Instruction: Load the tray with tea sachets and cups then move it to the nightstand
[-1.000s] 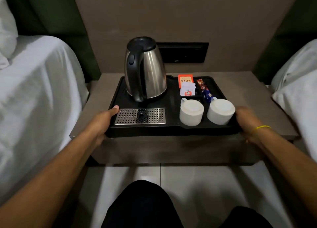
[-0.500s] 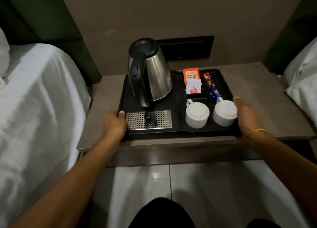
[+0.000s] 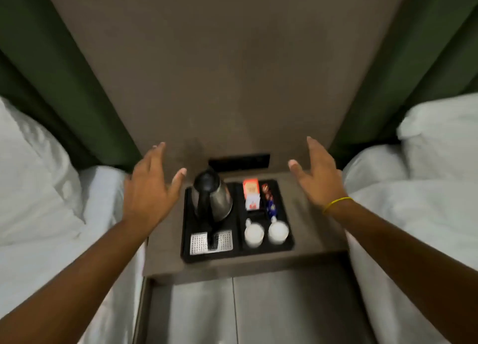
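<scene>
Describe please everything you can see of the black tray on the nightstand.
The tray is black, rectangular, with a low raised rim, and looks like plastic. It lies flat on the brown nightstand, between two beds. On its left half stand a steel kettle and a metal drip grille. On its right half are two white cups at the front and tea sachets behind them. The left hand and right hand are open and do not touch it.
</scene>
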